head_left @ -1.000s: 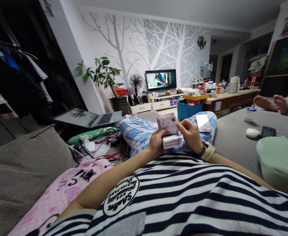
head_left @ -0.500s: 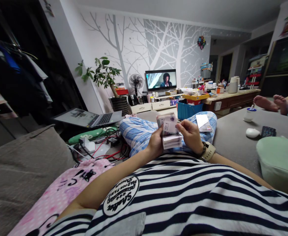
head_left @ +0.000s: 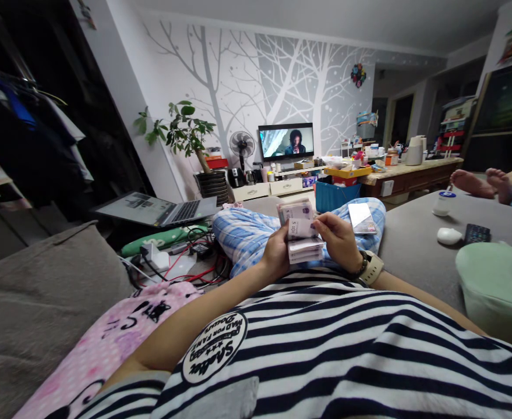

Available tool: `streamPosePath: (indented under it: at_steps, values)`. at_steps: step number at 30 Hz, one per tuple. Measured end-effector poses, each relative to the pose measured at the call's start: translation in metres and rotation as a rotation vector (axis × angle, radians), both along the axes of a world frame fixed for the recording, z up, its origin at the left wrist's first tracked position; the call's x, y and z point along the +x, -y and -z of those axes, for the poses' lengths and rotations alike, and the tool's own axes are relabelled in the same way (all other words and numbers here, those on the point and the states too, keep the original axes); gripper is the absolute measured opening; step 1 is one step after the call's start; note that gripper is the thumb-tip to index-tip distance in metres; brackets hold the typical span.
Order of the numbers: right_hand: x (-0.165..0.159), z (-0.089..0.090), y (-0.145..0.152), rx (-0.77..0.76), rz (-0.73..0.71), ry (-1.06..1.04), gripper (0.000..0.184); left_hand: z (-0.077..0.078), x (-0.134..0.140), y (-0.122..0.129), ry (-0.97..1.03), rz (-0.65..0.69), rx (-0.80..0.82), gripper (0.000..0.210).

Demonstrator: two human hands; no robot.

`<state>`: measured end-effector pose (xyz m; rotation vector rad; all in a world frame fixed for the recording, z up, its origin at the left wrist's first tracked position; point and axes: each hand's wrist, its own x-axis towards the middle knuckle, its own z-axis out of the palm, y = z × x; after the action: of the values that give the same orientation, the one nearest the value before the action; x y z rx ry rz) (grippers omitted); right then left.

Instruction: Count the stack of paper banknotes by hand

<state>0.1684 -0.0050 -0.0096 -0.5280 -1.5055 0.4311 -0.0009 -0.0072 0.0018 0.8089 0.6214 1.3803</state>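
Note:
A stack of banknotes [head_left: 304,251], pale with purple-brown print, is held above my lap. My left hand [head_left: 276,254] is closed around its left side, with the notes fanned upward and folded over at the bottom. At the right edge my right hand [head_left: 336,237] pinches one banknote [head_left: 300,228] between thumb and forefinger; that note lies across the front of the others. On my right knee, beyond the right wrist, rests a phone [head_left: 362,217] with a bright screen. Blue checked trousers [head_left: 242,235] cover my crossed legs under the hands.
To the left an open laptop [head_left: 159,210] stands above a tangle of cables [head_left: 203,256]. On the grey couch at right are a white mouse [head_left: 449,235], a small dark keypad [head_left: 477,234], a lidded jar [head_left: 443,203] and a green neck pillow [head_left: 491,279]. Another person's bare feet [head_left: 478,181] rest beyond.
The front banknote under my right fingers has folded down a little over the stack. Both hands have stayed almost in place.

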Motion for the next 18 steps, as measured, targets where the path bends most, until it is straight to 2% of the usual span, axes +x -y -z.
streamPosePath:
  at_steps: [8,18]
  values:
    - [0.001,-0.0012,0.0002,0.0,-0.028,-0.003,0.065,0.001,-0.0014,-0.0023,0.022,0.013,-0.017,0.027]
    - [0.0033,-0.0017,0.0025,-0.013,-0.039,0.025,0.07,-0.003,-0.0013,0.0067,0.021,0.046,-0.033,0.036]
